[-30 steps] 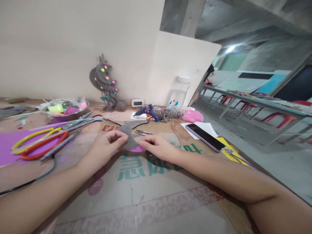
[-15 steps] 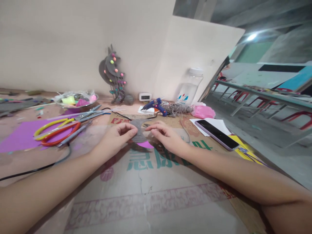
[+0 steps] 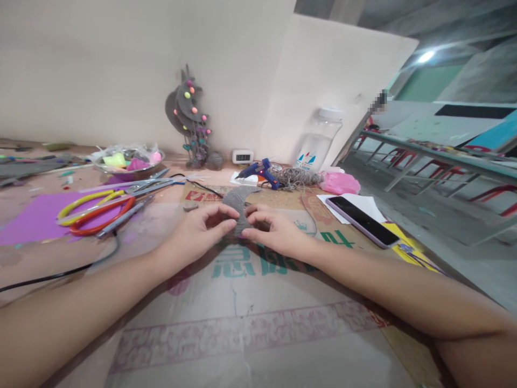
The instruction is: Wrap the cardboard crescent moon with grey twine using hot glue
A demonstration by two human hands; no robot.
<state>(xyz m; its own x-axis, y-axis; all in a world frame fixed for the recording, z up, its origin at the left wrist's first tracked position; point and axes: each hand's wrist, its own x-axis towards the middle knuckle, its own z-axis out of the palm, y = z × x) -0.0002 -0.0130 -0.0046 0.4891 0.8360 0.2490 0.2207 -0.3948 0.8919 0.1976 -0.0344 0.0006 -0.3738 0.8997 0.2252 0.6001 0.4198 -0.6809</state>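
A grey crescent moon shape [image 3: 239,200], its surface lined like wound yarn, stands between my two hands above the cardboard [image 3: 250,302]. My left hand [image 3: 208,229] pinches its left edge between thumb and fingers. On the other side, my right hand [image 3: 274,231] has its thumb and curled fingers closed on the lower right edge. The crescent's lower end is partly hidden by the fingers. Just behind it lie a blue glue gun [image 3: 262,173] and a tangle of grey yarn [image 3: 297,178].
Scissors with yellow and red handles [image 3: 100,213] lie left on purple paper [image 3: 30,218]. A bowl [image 3: 139,173] of coloured bits, a decorated moon ornament [image 3: 189,110], a timer [image 3: 243,157] and a water bottle [image 3: 319,140] stand behind. A phone [image 3: 361,221] rests right.
My right hand has moved in and taken hold of the crescent, which now stands more upright with its tip pointing right. The purple piece beneath it is mostly out of sight.
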